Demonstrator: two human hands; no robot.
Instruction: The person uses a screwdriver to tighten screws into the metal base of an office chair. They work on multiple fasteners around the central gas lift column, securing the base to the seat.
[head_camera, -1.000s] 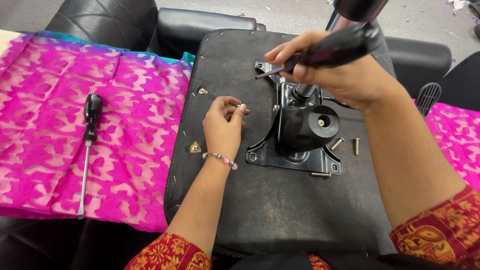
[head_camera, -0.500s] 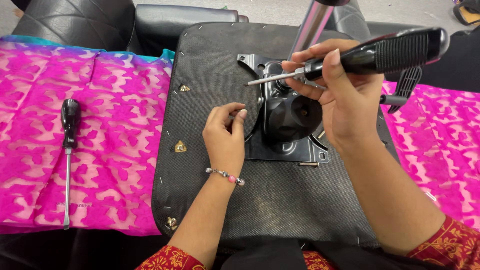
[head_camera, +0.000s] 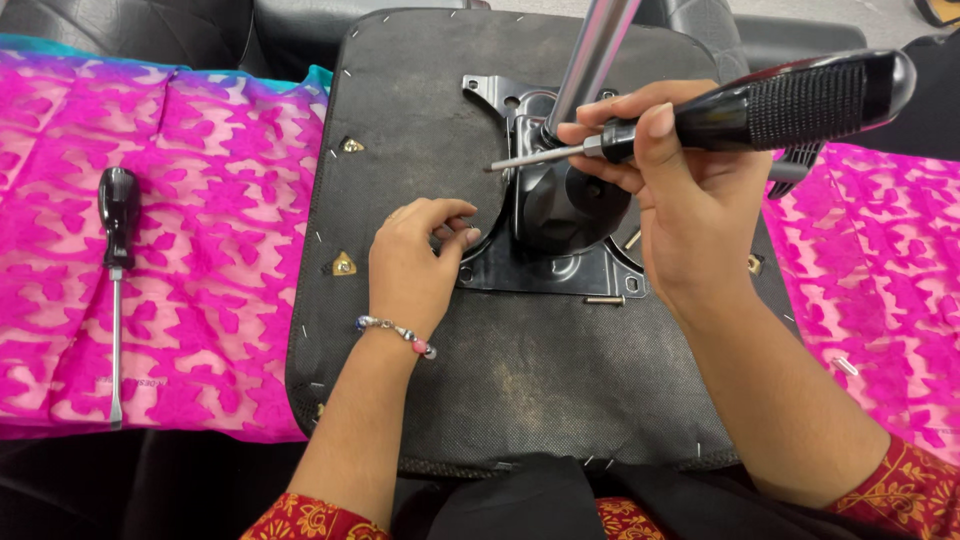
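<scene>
A black-handled screwdriver (head_camera: 700, 115) is gripped tight in the right hand (head_camera: 690, 215), tip held just over the chair's metal mounting plate (head_camera: 545, 265). The left hand's (head_camera: 415, 265) fingers are curled shut, pinched at that plate's left edge. A loose bolt (head_camera: 604, 299) is seen right below the plate.

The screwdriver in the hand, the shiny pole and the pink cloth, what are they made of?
The screwdriver in the right hand seems to have a black plastic or rubbery handle, ribbed for grip, and a thin bare steel shaft. The pole looks like polished metal: it is silvery and mirrors light. The pink cloth looks like thin woven fabric with a slight sheen; it lies in soft folds.
</scene>
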